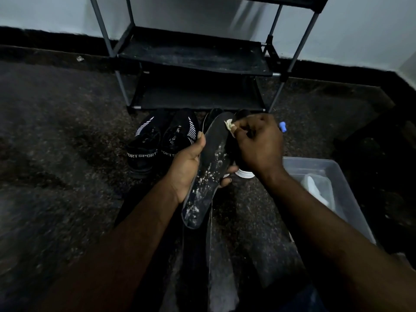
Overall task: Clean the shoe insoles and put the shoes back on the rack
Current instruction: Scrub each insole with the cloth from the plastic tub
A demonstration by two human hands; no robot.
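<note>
Head: left grip point(187, 168) holds insole point(208, 176), right grip point(258, 143) cloth point(229, 126).

The scene is dim and underexposed, with a cool bluish cast. The wall point(202, 10) across the top of the frame is brightest. The floor point(56, 136) is murky and grainy. Rack poles point(292, 57) bow from wide-angle distortion; lower edges blur.

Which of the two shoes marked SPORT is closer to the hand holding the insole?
The right SPORT shoe: the left hand gripping the insole covers part of its heel lettering, while the left SPORT shoe lies clear of the hand.
</note>
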